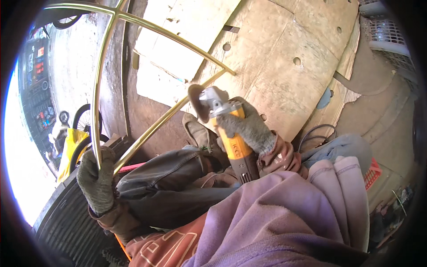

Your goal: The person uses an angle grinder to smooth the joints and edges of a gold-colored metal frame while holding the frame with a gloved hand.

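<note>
My left hand (95,182), in a grey knit glove, is wrapped round the near end of a shiny gold-coloured metal tube frame (159,126). From there one curved tube rises at the left and a straighter one slants up to the right; a crosspiece joins them at the far side. Gripped in my gloved right hand (249,127) is a yellow and black angle grinder (235,144), head up. Its disc (199,103) stands beside the slanting tube; whether they touch I cannot tell. Purple cloth (275,213) covers part of my lap.
Flattened cardboard sheets (271,75) with holes cover the floor ahead. A white plastic crate (388,33) stands far right, a red crate (372,173) nearer. A black cable (318,127) curls by my right leg. At left are a ridged black panel (66,222), a yellow bag (70,149) and wheels.
</note>
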A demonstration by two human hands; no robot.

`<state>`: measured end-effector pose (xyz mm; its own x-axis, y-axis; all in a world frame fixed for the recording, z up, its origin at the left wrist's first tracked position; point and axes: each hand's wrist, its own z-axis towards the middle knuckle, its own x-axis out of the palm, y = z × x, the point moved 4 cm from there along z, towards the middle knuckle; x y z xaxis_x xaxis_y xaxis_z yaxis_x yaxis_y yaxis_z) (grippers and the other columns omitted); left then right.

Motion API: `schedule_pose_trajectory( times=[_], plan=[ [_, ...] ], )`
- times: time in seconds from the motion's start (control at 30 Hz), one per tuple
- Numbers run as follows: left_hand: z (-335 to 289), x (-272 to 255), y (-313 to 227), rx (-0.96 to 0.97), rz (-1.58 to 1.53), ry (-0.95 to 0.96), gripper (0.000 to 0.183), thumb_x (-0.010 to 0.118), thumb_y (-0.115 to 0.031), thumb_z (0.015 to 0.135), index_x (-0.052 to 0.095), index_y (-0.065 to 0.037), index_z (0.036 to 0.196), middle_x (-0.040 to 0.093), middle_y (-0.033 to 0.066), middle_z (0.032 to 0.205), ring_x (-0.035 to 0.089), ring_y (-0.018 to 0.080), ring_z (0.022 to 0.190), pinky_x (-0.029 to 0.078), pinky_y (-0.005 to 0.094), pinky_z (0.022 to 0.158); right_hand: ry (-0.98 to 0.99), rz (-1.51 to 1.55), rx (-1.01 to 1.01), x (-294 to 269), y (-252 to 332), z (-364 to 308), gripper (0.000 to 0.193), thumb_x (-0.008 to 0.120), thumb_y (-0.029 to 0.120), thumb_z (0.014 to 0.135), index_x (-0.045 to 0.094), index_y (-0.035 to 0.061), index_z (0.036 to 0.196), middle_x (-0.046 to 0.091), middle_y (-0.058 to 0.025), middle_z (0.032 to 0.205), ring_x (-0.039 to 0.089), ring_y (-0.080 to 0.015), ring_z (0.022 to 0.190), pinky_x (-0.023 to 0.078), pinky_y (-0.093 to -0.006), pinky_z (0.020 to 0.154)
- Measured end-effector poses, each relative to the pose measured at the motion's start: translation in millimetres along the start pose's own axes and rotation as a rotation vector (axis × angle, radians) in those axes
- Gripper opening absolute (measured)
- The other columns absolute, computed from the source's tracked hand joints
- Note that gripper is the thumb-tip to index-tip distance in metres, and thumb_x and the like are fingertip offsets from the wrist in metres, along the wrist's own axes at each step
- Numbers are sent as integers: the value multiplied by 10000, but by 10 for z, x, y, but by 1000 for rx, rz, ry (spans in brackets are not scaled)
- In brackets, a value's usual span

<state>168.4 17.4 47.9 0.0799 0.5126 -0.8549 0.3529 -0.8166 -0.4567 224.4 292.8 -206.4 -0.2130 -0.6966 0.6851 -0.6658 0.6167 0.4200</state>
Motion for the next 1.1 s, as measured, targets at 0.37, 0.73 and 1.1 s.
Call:
schedule_pose_trajectory(
  times=[0.37, 0.73, 1.1],
  plan=[
    [-121, -62, -114, 110, 83, 18, 87, 702, -88, 921, 640, -37, 954, 664, 42, 930, 548, 80, 717, 433, 237, 635, -82, 58, -10, -371, 92, 193, 235, 737, 174, 923, 586, 45, 1048, 647, -80, 749, 668, -205, 577, 583, -354, 486],
    [-83, 92, -179, -80, -126, 55, 120, 668, -122, 913, 663, -19, 975, 602, -1, 775, 433, 33, 521, 307, 202, 456, -71, 154, -71, -256, -83, 165, 244, 735, 234, 938, 622, 55, 1059, 689, -119, 841, 682, -193, 640, 606, -331, 561],
    [-152, 51, 25, -171, -172, 63, 240, 702, -231, 895, 693, 9, 903, 557, -21, 628, 455, 49, 504, 308, 230, 467, -50, 70, 127, -16, 13, 8, 364, 739, 293, 930, 577, 39, 1135, 671, -107, 812, 683, -211, 599, 610, -343, 504]
  ],
)
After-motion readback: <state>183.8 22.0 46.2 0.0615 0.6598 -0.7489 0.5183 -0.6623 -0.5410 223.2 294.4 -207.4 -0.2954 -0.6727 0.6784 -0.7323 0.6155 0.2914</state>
